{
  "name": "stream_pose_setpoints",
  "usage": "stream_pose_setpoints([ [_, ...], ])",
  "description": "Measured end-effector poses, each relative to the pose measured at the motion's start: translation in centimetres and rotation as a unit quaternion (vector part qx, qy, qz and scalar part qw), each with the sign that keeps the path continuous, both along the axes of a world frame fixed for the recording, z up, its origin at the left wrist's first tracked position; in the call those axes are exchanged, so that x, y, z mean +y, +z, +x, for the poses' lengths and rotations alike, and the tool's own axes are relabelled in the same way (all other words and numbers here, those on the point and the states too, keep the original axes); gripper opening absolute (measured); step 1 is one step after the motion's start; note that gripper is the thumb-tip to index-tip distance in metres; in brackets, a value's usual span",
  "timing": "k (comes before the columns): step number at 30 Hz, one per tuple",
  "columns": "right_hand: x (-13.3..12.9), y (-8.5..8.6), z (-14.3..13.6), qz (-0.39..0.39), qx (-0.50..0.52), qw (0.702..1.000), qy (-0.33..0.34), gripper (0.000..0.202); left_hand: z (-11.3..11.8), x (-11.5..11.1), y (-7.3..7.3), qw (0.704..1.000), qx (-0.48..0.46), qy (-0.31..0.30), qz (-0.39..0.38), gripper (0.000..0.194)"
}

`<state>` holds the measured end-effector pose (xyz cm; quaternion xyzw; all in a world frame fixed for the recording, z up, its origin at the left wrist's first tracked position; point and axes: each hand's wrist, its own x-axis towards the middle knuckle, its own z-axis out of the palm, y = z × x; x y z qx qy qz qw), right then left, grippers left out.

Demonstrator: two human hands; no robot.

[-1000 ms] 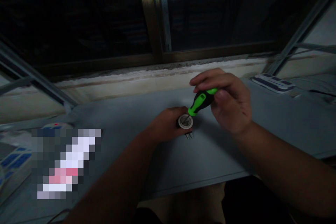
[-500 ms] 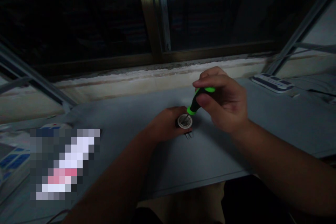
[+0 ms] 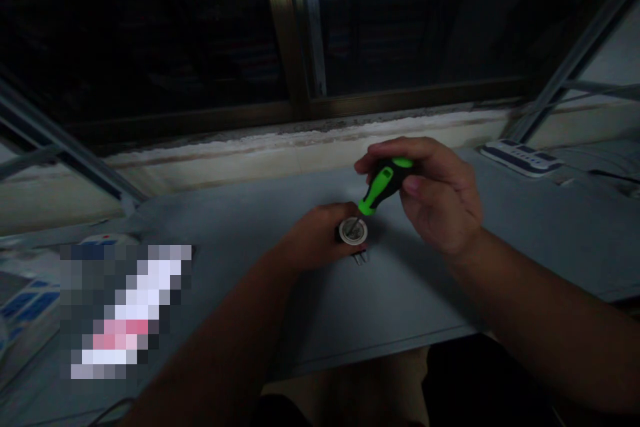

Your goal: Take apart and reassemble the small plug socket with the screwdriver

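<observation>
My left hand (image 3: pixel 320 235) is wrapped round a small round object (image 3: pixel 353 232) with a pale rim, a greyish face and a dark side. Metal prongs (image 3: pixel 360 257) stick out beside it, below my fingers; what kind of object it is cannot be made out. A screwdriver (image 3: pixel 383 185) with a green and black handle is in my right hand (image 3: pixel 435 193), gripped between thumb and fingers. The tool is tilted, its thin shaft pointing down onto the round face. Shadow hides the exact contact of its tip.
Both hands work over a grey table (image 3: pixel 240 213). A white and dark power strip (image 3: pixel 521 157) lies at the back right, with a cable near it. Blue-and-white items (image 3: pixel 30 300) and a pixelated patch are at the left. A dark window (image 3: pixel 410 27) stands behind.
My right hand's fingers have shifted round the screwdriver handle, and the handle has turned so that more green shows. My left hand and the round object have stayed in place.
</observation>
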<state>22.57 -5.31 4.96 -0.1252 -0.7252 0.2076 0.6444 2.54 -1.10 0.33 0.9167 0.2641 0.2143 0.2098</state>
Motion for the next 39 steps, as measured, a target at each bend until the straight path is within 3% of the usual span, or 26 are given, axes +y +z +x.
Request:
stream_pose_setpoints([
  [4,0.0,0.3,0.0,0.050,-0.016,0.994,-0.097,0.030,0.0,0.1,-0.1,1.000,-0.003,0.000,0.007,0.028],
  [9,0.2,0.2,0.0,0.021,-0.008,1.000,-0.019,0.031,0.0,-0.1,0.2,1.000,-0.005,-0.004,0.003,0.026],
  [16,0.8,0.1,0.2,0.052,-0.051,0.994,-0.077,0.042,-0.1,-0.1,0.0,1.000,-0.011,-0.010,-0.003,0.031],
  [22,2.1,0.1,1.3,0.035,0.089,0.984,-0.153,0.041,-0.1,0.0,0.8,0.999,-0.032,0.012,0.037,0.028],
  [25,3.9,-0.1,2.4,0.030,0.168,0.970,-0.173,0.042,-0.5,0.4,1.1,0.997,-0.026,0.072,0.030,0.028],
  [28,5.6,-0.8,3.3,0.000,0.195,0.966,-0.171,0.042,-1.3,1.0,0.9,0.987,-0.010,0.162,0.016,0.037],
  [30,6.4,-1.5,3.6,-0.036,0.190,0.967,-0.165,0.040,-2.0,1.4,0.5,0.983,0.000,0.184,0.017,0.043],
  [34,7.4,-2.9,3.6,-0.097,0.180,0.966,-0.158,0.036,-3.0,2.2,-0.5,0.983,0.015,0.182,0.013,0.040],
  [39,8.6,-4.0,3.8,-0.149,0.186,0.957,-0.166,0.043,-3.0,2.3,-0.5,0.989,0.003,0.142,0.032,0.057],
])
